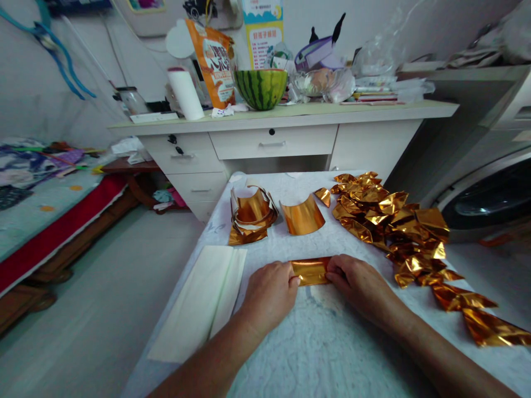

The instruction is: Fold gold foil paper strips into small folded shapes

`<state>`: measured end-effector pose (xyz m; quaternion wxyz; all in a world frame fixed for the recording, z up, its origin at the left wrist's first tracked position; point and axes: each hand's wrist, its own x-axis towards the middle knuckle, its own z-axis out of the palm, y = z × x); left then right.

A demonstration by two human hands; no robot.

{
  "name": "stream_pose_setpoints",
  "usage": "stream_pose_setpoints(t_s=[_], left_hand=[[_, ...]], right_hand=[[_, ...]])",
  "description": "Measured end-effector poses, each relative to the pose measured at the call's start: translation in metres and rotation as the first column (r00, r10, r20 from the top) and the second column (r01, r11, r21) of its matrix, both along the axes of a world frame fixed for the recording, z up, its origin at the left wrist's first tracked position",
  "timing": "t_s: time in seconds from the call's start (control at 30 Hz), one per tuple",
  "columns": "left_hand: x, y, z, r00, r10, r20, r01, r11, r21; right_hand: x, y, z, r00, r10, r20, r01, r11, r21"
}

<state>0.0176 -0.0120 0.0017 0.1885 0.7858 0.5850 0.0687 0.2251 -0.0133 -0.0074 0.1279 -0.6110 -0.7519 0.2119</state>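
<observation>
Between my two hands a gold foil sheet [310, 272], folded or rolled into a short band, is held level just over the cloth-covered table [315, 342]. My left hand [271, 287] pinches its left end, thumb toward me. At the right end my right hand [352, 279] has its fingers closed on the foil. Beyond them lies a curved gold foil sheet [302, 216], and left of that a stack of curled gold foil sheets [253, 213]. Folded gold foil pieces [373, 204] are heaped along the right side. Pale paper sheets [194, 304] lie to my left.
A white desk [274, 141] stands behind the table, bearing a cut watermelon [260, 88], an orange snack bag [215, 66] and a white paper roll [185, 94]. A washing machine [493, 188] is at the right, a bed [50, 215] at the left.
</observation>
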Motion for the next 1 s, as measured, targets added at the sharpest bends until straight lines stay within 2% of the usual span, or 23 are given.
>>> stream_pose_setpoints(t_s=[0.27, 0.5, 0.77, 0.87, 1.0], left_hand=[[0.001, -0.001, -0.002, 0.997, -0.005, -0.071, 0.007, 1.000, 0.027], [0.003, -0.001, 0.006, 0.992, -0.001, -0.129, 0.001, 1.000, 0.000], [-0.002, -0.002, 0.005, 1.000, -0.001, -0.009, 0.000, 0.999, -0.050], [-0.003, -0.002, 0.002, 0.997, -0.058, 0.046, 0.058, 0.998, -0.009], [-0.001, -0.002, -0.002, 0.975, -0.214, 0.053, 0.207, 0.972, 0.106]], right_hand=[[-0.002, 0.000, 0.001, 1.000, -0.012, 0.011, 0.012, 1.000, 0.008], [-0.005, 0.000, 0.002, 0.999, -0.021, 0.031, 0.020, 1.000, 0.015], [-0.002, 0.000, -0.004, 0.997, -0.067, 0.027, 0.066, 0.998, 0.024], [-0.001, 0.000, -0.004, 0.997, -0.076, 0.009, 0.076, 0.997, 0.017], [-0.001, 0.000, -0.004, 0.996, -0.082, 0.032, 0.082, 0.996, 0.023]])
